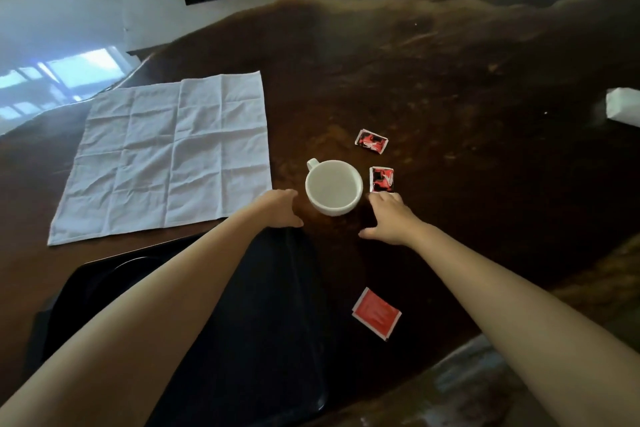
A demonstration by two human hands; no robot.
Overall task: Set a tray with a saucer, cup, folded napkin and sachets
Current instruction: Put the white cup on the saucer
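A white cup [333, 188] stands empty on the dark brown table, its handle pointing to the far left. My left hand [281, 207] lies just left of it, fingers apart, at the far edge of a black tray [263, 322]. On the cup's right, my right hand [388, 217] is spread open, its fingertips touching a red-and-black sachet [381, 179]. A second such sachet [371, 141] lies farther back. A red sachet [376, 313] lies near me, right of the tray. A white napkin [166, 156] is spread flat at the left. A dark round shape on the tray may be a saucer [114, 274].
A white object [623, 104] sits at the table's right edge. The table's front edge runs diagonally at the lower right. A white wall and a dark slot lie beyond the table's far end.
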